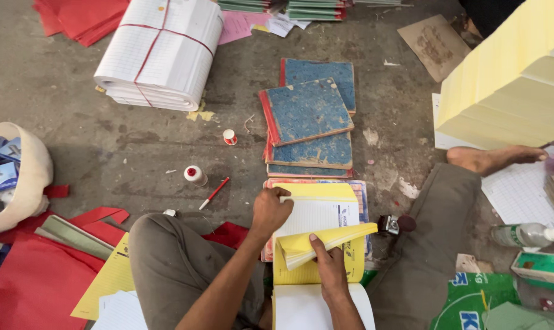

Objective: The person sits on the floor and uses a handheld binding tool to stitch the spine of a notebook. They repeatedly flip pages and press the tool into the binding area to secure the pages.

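Head view is showing a person sitting on the floor [106, 140], with a big yellow paper stack [509, 85] filling the upper right of the frame and a tied ruled bundle [161, 52] lying at upper left. Blue-covered books [307, 116] are piling up at centre. Just below them a yellow pad [320, 211] is lying open, its long axis running up and down the frame. The left hand [271, 211] is gripping the pad's upper left corner, fingers closed on something small I cannot make out. The right hand [329, 263], lower in the frame, is pinching a curled sheaf of yellow leaves [344, 235], lifting them rightward.
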